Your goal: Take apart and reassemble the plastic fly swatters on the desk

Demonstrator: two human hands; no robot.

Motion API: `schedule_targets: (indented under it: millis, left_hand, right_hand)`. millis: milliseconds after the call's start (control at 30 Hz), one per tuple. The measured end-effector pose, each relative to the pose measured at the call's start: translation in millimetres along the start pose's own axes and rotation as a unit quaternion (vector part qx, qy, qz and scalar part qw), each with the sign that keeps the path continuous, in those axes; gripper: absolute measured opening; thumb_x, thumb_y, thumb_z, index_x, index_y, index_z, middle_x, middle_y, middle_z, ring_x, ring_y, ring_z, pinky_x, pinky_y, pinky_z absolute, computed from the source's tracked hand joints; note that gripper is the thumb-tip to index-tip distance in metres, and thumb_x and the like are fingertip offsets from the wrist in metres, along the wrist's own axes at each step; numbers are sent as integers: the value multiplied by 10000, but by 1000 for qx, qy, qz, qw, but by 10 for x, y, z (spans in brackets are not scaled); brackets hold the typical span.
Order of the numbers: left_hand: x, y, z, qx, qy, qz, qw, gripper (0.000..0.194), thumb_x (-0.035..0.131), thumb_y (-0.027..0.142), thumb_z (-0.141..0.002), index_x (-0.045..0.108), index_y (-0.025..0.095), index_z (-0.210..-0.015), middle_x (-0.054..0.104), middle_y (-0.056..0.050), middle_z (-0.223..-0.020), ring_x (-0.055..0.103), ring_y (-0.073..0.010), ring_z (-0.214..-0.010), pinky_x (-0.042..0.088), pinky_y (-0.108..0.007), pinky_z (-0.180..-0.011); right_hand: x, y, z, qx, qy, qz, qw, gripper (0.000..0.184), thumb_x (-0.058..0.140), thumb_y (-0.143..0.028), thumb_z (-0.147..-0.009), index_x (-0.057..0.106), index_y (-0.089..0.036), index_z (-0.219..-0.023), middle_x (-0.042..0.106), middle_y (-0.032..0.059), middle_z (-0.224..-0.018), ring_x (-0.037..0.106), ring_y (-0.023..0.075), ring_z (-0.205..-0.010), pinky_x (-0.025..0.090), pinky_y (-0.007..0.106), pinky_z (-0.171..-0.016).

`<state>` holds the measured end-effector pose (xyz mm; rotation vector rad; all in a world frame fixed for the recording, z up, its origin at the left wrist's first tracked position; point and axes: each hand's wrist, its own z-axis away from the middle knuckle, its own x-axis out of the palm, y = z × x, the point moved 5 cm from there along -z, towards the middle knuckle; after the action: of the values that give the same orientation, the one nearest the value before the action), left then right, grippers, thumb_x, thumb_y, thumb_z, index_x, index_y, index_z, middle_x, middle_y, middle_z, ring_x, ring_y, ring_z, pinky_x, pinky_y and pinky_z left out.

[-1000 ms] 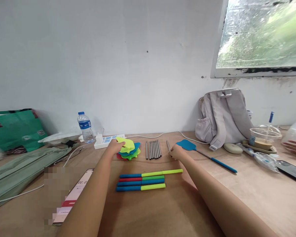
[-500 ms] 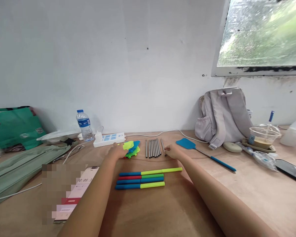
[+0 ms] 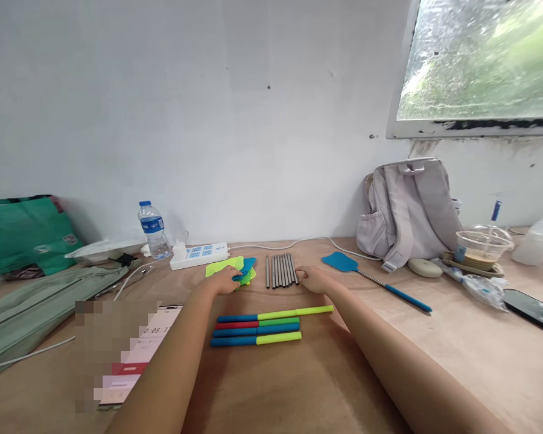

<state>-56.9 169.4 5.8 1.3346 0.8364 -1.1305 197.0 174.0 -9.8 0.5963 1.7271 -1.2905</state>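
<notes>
My left hand [image 3: 224, 282] is at the small pile of fly swatter heads, its fingers closed on the edge of a blue fly swatter head [image 3: 248, 266]. A yellow-green fly swatter head [image 3: 219, 266] lies flat behind that hand, and more green mesh shows under the blue one. My right hand [image 3: 313, 279] rests on the table with bent fingers at the right end of a row of thin metal rods [image 3: 281, 271], on the rightmost rod. Nearer me lie several foam-like handle tubes [image 3: 278, 339] in blue, red, green and yellow, side by side.
Right of my right hand lies a whole blue fly swatter [image 3: 393, 290]. Behind are a white power strip [image 3: 201, 255], a water bottle [image 3: 154, 232] and a grey backpack [image 3: 409, 211]. A phone [image 3: 140, 361] lies by my left forearm; a drink cup [image 3: 482, 250] stands far right.
My right hand has slid the separate metal rod leftward against the row. My left hand has put the yellow-green fly swatter head down to the left and moved right to the blue one.
</notes>
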Motion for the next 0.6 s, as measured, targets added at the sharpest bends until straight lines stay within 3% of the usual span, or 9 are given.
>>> schedule_targets:
  millis: [433, 500, 600]
  left_hand:
    - [-127, -205, 52, -29, 8, 72, 997, 365, 599, 327, -517, 631, 238, -869, 607, -76, -1061, 560, -278, -930, 404, -342, -798]
    - [-138, -201, 59, -28, 14, 84, 996, 362, 604, 325, -504, 632, 238, -854, 614, -77, -1051, 564, -283, -921, 404, -345, -792]
    - [-152, -179, 76, -30, 27, 101, 994, 376, 610, 320, -490, 631, 236, -857, 617, -88, -1058, 555, -310, -953, 400, -358, -794]
  right_hand:
    - [3, 102, -32, 47, 10, 23, 999, 464, 490, -85, -705, 524, -148, -1164, 638, 79, -992, 577, 170, -882, 409, 213, -720]
    - [-112, 202, -52, 75, 25, 31, 996, 499, 532, -86, -679, 515, -131, -1176, 636, 85, -989, 584, 171, -858, 414, 209, -691]
    - [-447, 472, -44, 129, 64, 46, 989, 476, 581, -119, -658, 552, -140, -1132, 631, 81, -1001, 591, 169, -828, 419, 205, -657]
